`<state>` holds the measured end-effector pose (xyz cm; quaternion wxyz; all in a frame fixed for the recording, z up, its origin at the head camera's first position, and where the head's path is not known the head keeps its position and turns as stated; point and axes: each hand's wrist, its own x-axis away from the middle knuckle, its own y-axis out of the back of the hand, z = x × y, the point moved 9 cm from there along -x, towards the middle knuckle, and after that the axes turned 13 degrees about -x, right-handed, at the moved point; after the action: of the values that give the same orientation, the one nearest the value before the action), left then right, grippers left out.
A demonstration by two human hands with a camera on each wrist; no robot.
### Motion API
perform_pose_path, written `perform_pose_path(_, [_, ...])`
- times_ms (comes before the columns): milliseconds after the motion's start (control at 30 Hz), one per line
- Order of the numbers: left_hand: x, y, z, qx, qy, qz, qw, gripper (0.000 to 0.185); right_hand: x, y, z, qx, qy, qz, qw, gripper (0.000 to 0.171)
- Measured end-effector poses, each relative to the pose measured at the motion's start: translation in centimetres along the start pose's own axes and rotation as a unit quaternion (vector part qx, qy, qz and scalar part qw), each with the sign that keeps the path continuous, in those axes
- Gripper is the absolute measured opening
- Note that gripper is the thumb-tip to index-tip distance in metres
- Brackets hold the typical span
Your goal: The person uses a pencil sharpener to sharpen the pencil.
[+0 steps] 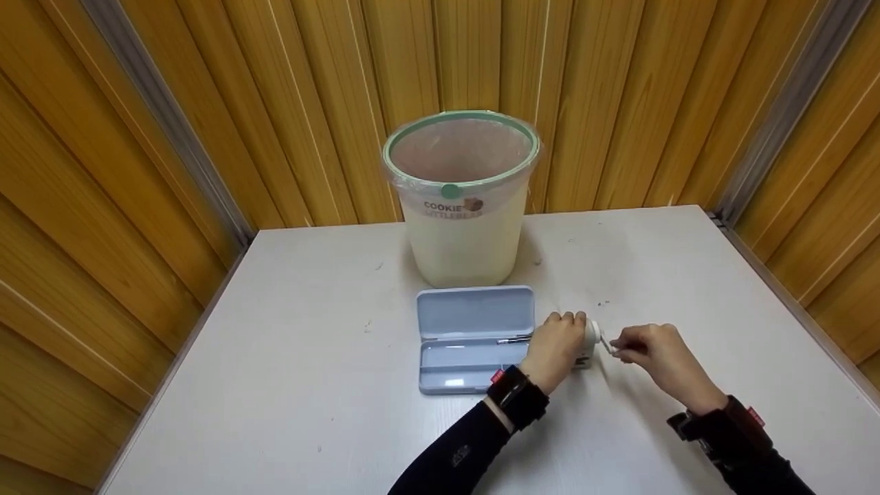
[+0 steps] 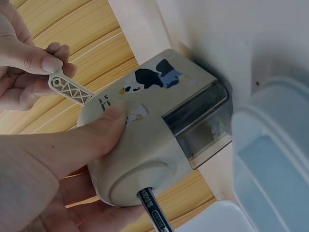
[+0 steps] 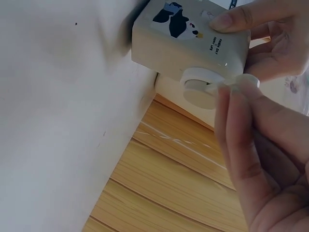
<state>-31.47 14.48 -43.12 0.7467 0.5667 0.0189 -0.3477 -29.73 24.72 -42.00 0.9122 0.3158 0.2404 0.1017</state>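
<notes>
left hand (image 1: pixel 558 342) gripping pencil sharpener (image 2: pixel 159 125) (pencil (image 2: pixel 154 212) inserted), right hand (image 1: pixel 653 354) pinching its crank (image 2: pixel 70 88)

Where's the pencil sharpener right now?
In the head view, the pencil sharpener stands on the table, gripped by the left hand, right of the open pencil case.

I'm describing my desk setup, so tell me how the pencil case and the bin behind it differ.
The pencil case is blue, flat and shallow, lying open with its lid folded back; the bin is cream, tall and round, standing upright. The case holds a pen or two in its tray; the bin is lined with a clear bag and looks empty. The bin carries printed lettering; the case is plain. Both sit on the white table.
</notes>
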Motion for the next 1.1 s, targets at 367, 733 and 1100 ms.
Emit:
perform_pose_path(367, [0.0,0.0,-0.5,-0.030,-0.024,-0.003,0.9993,0.016,-0.5,1.3,0.5,-0.011,0.050,-0.096,0.994,0.016])
perform_pose_path(733, [0.0,-0.2,-0.4,-0.032,-0.019,-0.002,0.9993,0.019,-2.6,1.8,0.3,0.001,0.059,-0.080,0.995,0.014])
perform_pose_path(1100, [-0.2,-0.1,-0.8,-0.034,-0.020,-0.011,0.9992,0.019,-2.7,1.9,-0.1,0.023,0.071,-0.098,0.992,0.014])
